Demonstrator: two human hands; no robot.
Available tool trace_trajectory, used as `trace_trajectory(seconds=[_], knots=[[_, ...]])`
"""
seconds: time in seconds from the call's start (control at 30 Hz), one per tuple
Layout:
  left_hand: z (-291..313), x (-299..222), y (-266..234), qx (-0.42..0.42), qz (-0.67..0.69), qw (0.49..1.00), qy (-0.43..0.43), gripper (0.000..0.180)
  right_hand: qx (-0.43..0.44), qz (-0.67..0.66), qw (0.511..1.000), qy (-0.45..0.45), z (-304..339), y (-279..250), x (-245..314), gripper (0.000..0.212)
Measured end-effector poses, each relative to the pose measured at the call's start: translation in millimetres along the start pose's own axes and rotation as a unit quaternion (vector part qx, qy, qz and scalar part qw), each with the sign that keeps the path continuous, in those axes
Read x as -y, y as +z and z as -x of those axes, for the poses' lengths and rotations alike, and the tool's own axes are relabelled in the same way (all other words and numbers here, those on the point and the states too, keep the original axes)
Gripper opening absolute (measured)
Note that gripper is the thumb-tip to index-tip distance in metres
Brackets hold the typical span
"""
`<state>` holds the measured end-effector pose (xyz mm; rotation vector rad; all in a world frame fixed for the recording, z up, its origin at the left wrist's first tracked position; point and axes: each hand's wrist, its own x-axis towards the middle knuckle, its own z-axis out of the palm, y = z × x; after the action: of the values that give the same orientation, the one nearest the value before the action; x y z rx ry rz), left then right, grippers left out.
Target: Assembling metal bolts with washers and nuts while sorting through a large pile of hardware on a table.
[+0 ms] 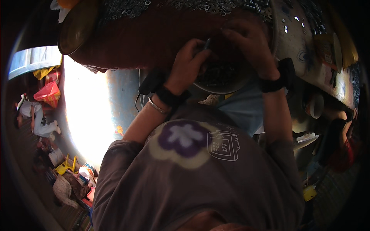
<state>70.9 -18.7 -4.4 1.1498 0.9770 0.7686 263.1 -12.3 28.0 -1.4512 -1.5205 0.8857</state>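
Observation:
My left hand pinches a small grey metal pin-like piece between thumb and forefinger, its tip pointing up. To the right, my right hand has its thumb and fingertips drawn together a little apart from that piece. What those fingertips hold, if anything, is too dark and small to make out. Below both hands sits a round metal bowl at my lap, with many small dark parts in it. Loose metal washers lie along the far side of the dark red cloth-covered surface.
Short metal cylinders lie at the far right of the cloth. On the right, a pale worktop bears scattered discs and an open box. A brass-coloured round dish stands far left. Another person is at the left.

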Motion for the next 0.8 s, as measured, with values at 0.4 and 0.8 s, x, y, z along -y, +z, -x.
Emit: trace_trajectory(seconds=[0.4,0.8], knots=[[-2,13,-22,-0.015,-0.055,0.997,0.046,0.015,0.12,0.002,0.993,-0.009,3,37,17,0.021],[1,1,-59,-0.047,0.079,0.996,0.011,0.019,-0.067,0.302,0.936,-0.171,-78,87,2,0.018]])
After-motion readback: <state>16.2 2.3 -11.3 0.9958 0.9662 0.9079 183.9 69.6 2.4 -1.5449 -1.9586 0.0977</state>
